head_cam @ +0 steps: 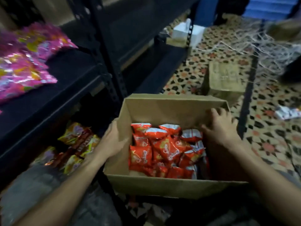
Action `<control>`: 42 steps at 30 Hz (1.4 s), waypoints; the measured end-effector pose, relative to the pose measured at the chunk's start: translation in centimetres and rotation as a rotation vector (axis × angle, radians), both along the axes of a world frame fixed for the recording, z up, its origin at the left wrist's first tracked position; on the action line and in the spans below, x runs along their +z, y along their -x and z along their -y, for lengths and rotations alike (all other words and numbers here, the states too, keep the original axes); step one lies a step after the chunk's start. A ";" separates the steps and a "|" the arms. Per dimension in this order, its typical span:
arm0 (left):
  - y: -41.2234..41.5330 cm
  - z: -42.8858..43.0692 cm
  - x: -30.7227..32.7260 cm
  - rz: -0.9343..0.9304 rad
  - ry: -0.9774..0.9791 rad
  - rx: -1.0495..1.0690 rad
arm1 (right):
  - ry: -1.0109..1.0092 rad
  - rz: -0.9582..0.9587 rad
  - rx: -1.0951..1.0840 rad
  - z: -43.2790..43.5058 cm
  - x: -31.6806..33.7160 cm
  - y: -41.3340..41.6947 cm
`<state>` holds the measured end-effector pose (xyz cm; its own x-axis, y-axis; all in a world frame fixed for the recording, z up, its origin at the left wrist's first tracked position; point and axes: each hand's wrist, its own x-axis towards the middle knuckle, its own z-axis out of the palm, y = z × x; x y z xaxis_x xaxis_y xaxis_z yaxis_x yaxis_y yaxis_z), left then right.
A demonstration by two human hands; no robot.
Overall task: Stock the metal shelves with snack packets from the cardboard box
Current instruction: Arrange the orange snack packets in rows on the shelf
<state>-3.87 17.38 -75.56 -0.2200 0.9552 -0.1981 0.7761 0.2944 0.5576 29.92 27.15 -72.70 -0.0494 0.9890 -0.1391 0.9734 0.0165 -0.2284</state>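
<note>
Cardboard box (162, 181) sits between my hands, half full of shiny red snack packets (162, 147) with white ends. My left hand (112, 141) is flat against its outer wall, and my right hand (221, 128) is spread loose over the opposite wall, gripping nothing. The metal shelves (48, 98) are just past my left

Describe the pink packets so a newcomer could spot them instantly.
Find the black metal shelves on the left. On the upper board lies a heap of pink packets. Only these are shiny pink and yellow; the lower-shelf packets are orange-yellow, the cardboard box holds red packets.
</note>
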 end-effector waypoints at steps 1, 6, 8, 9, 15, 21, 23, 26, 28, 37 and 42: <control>-0.1 -0.9 -1.1 0.016 0.023 0.028 | -0.026 0.018 -0.096 -0.4 -0.9 -1.3; 0.3 -3.8 -2.9 -0.086 0.048 0.157 | 0.061 -0.072 -0.324 -1.5 -4.0 -3.6; 0.7 -5.3 -3.3 -0.161 0.086 0.191 | 0.080 -0.106 -0.337 -2.3 -5.0 -3.9; 1.1 -5.5 -3.2 -0.215 0.101 0.214 | 0.047 -0.123 -0.331 -2.5 -5.1 -3.9; -0.2 -6.4 -3.0 -0.287 0.163 0.210 | 0.090 -0.195 -0.411 -2.6 -4.6 -5.4; -2.2 -5.8 3.2 -0.235 0.290 0.205 | 0.225 -0.364 -0.504 -2.2 1.0 -6.6; -3.3 -5.8 6.5 -0.223 0.296 0.193 | 0.235 -0.414 -0.526 -2.0 3.7 -7.7; -4.8 -6.0 12.1 -0.166 0.282 0.195 | 0.249 -0.456 -0.535 -1.4 8.6 -9.4; -5.9 -6.5 15.5 -0.171 0.280 0.180 | 0.247 -0.461 -0.542 -1.2 11.7 -10.4; -12.5 -8.5 31.6 -0.277 0.306 0.161 | 0.223 -0.475 -0.615 -1.2 27.3 -17.1; -15.6 -9.8 36.6 -0.239 0.258 0.131 | 0.171 -0.453 -0.604 -3.0 33.7 -21.3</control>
<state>11.75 27.21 -38.93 -0.4059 0.8412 -0.3571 0.8221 0.5068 0.2594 51.27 30.12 -38.97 0.4033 0.8292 -0.3871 0.6132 -0.5588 -0.5583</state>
